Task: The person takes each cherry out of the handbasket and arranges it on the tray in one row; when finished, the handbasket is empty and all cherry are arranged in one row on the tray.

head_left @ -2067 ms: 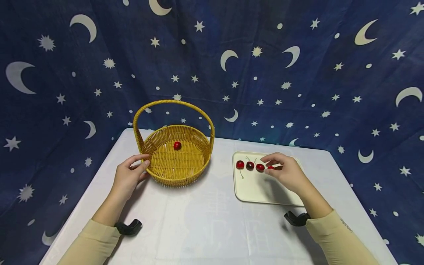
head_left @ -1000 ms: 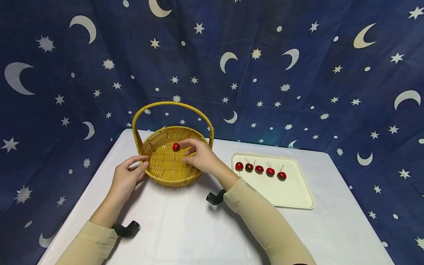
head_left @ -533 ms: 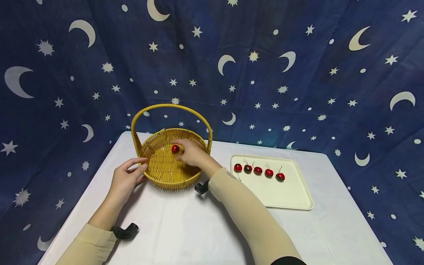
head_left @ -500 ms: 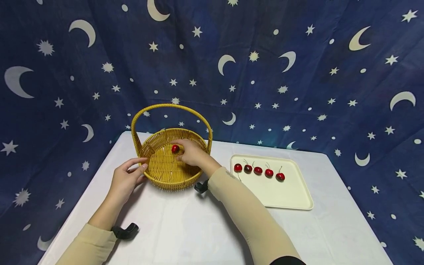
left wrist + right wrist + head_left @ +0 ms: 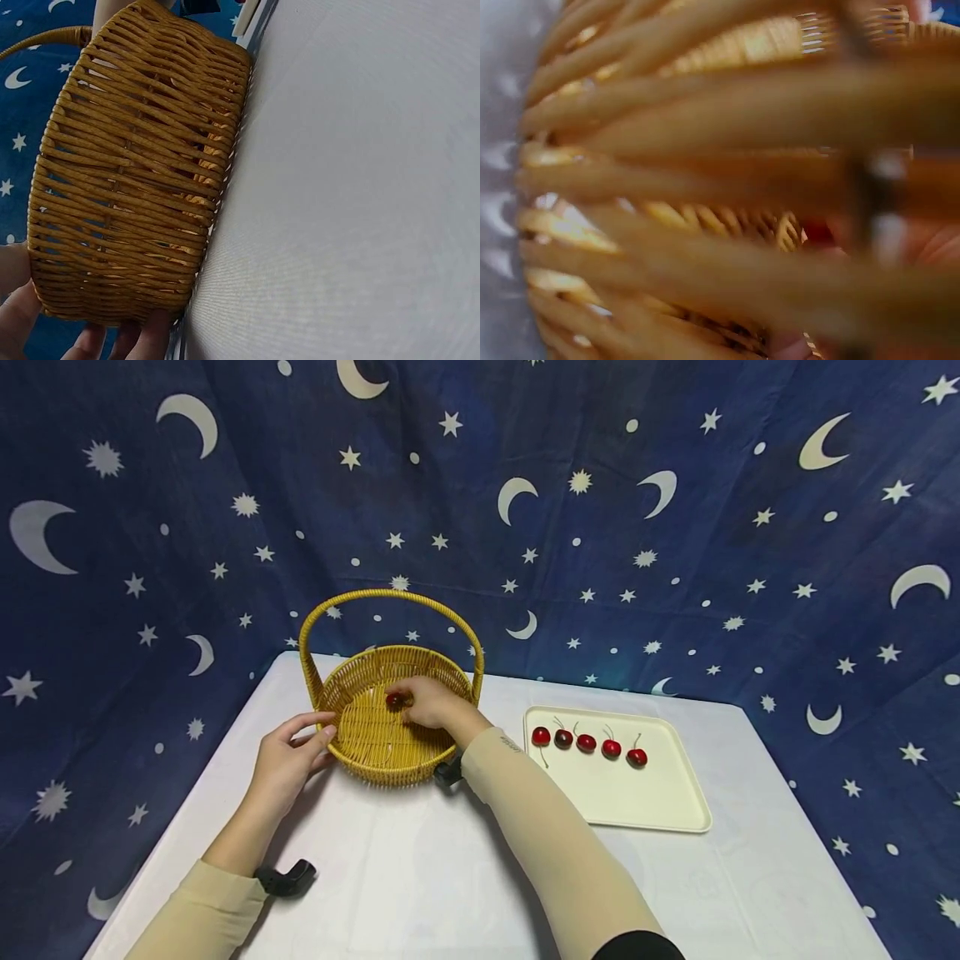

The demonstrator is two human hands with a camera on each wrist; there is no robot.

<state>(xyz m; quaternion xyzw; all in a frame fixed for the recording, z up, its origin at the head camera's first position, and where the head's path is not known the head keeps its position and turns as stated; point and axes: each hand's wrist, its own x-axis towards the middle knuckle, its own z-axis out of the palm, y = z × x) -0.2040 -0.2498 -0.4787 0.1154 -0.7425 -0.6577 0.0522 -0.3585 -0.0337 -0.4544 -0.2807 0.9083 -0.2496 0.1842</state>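
Note:
A round yellow wicker basket (image 5: 375, 768) with a tall hooped handle stands on the left of the table. My left hand (image 5: 292, 760) holds its left side, and in the left wrist view fingertips (image 5: 154, 337) lie against the woven wall (image 5: 135, 172). My right hand (image 5: 431, 703) reaches inside over the basket's right rim. Thumb and fingers pinch a red cherry (image 5: 393, 702) near the basket floor, partly covering it. In the right wrist view, blurred wicker strands (image 5: 705, 112) hide most of that hand, with a bit of red cherry (image 5: 819, 232) showing through.
A cream rectangular tray (image 5: 637, 797) lies to the right, with several stemmed cherries (image 5: 586, 743) in a row along its back half. White cloth (image 5: 390, 860) covers the table. Behind hangs a dark blue curtain (image 5: 450, 468) with moons and stars.
My right hand has moved left from the tray into the basket and closed its fingers on the cherry, which has shifted slightly toward me. The left hand has stayed at the basket.

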